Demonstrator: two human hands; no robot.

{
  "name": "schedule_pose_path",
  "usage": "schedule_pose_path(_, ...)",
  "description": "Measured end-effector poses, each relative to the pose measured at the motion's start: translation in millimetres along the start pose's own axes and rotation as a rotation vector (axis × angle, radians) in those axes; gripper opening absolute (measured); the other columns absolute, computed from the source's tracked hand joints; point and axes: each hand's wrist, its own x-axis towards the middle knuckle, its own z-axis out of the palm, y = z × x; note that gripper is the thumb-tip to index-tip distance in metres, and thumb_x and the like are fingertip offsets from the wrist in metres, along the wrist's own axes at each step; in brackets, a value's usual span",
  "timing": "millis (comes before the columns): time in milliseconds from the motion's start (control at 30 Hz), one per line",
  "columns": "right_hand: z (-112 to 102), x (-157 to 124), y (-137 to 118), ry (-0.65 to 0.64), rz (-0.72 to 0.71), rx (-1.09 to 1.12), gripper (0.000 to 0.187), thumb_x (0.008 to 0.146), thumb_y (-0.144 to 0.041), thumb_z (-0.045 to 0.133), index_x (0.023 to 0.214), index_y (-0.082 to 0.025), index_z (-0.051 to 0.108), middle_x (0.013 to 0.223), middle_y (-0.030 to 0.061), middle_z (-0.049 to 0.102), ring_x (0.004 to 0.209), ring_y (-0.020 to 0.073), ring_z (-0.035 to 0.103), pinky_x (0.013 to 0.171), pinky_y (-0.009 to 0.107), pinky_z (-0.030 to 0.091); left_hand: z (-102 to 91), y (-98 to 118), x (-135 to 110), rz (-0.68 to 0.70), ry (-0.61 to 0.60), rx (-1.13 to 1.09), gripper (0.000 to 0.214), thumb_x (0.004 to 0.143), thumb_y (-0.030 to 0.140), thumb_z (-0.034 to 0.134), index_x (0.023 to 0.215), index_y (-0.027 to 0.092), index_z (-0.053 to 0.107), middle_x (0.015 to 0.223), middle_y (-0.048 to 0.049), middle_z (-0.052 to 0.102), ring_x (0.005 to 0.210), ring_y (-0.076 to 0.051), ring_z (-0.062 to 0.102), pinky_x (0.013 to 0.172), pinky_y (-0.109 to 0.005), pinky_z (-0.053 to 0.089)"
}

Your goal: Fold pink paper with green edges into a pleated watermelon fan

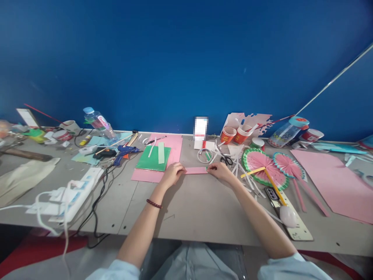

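A narrow pink paper strip [196, 170] stretches sideways between my two hands, just above or on the grey table. My left hand [174, 174] is closed with its fingertips on the strip's left end. At the other end, my right hand [220, 171] pinches the strip, and a bit of green shows by its fingertips. Left of my left hand lies a green paper pack [142, 158] with a pale green strip [161, 153] on it, over a larger pink sheet [175, 146]. Black-handled scissors [226, 160] rest just beyond my right hand.
Watermelon-patterned paper fans [264, 165] and a phone [272, 193] lie at the right, near white paper strips [240, 171]. Red paper cups [229, 134] stand by the blue wall. A blue glue gun [124, 152], a power strip [83, 190] and cables occupy the left.
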Motion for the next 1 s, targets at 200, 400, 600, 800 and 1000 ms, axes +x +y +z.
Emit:
schedule_pose_path(200,0,0,-1,0.000,0.002,-0.010,0.016,0.069,-0.024,0.058,0.073,-0.015,0.072,0.063,0.0023,0.066,0.061,0.0144,0.057,0.057,0.022,0.039,-0.2,1,-2,0.016,-0.008,0.051,0.014,0.086,0.016,0.054,0.082,0.019,0.068,0.083,-0.0036,0.064,0.085,-0.016,0.057,0.079,-0.031,0.044)
schedule_pose_path(400,1,-3,-2,0.003,-0.012,0.012,0.016,0.070,-0.024,0.057,0.073,-0.015,0.070,0.063,0.0020,0.064,0.062,0.0141,0.056,0.057,0.022,0.038,-0.6,3,-3,0.019,-0.011,0.078,0.013,0.087,0.017,0.054,0.084,0.018,0.066,0.086,-0.0037,0.064,0.086,-0.017,0.056,0.079,-0.031,0.043)
schedule_pose_path(600,6,-5,-1,0.011,-0.056,-0.009,0.013,0.074,-0.021,0.054,0.072,-0.016,0.066,0.064,0.0015,0.062,0.061,0.0137,0.054,0.057,0.022,0.037,1.2,9,-6,0.031,-0.036,0.221,0.019,0.090,0.015,0.045,0.092,0.020,0.063,0.093,-0.0046,0.061,0.089,-0.018,0.053,0.079,-0.032,0.042)
schedule_pose_path(800,19,-7,5,0.139,-0.179,-0.082,0.009,0.074,-0.011,0.053,0.072,-0.016,0.060,0.073,0.0033,0.061,0.072,0.0157,0.054,0.068,0.025,0.039,6.1,21,-10,0.105,-0.077,0.435,0.036,0.082,-0.003,0.038,0.100,0.021,0.060,0.095,-0.0060,0.057,0.090,-0.020,0.050,0.079,-0.034,0.042)
schedule_pose_path(1000,24,-18,-8,0.205,-0.217,-0.278,0.015,0.082,-0.008,0.048,0.085,-0.017,0.060,0.085,0.0066,0.060,0.082,0.0191,0.052,0.075,0.028,0.037,33.6,41,-19,0.083,-0.080,0.653,0.025,0.083,0.000,0.042,0.089,0.013,0.062,0.087,-0.0110,0.057,0.087,-0.025,0.053,0.079,-0.039,0.045)
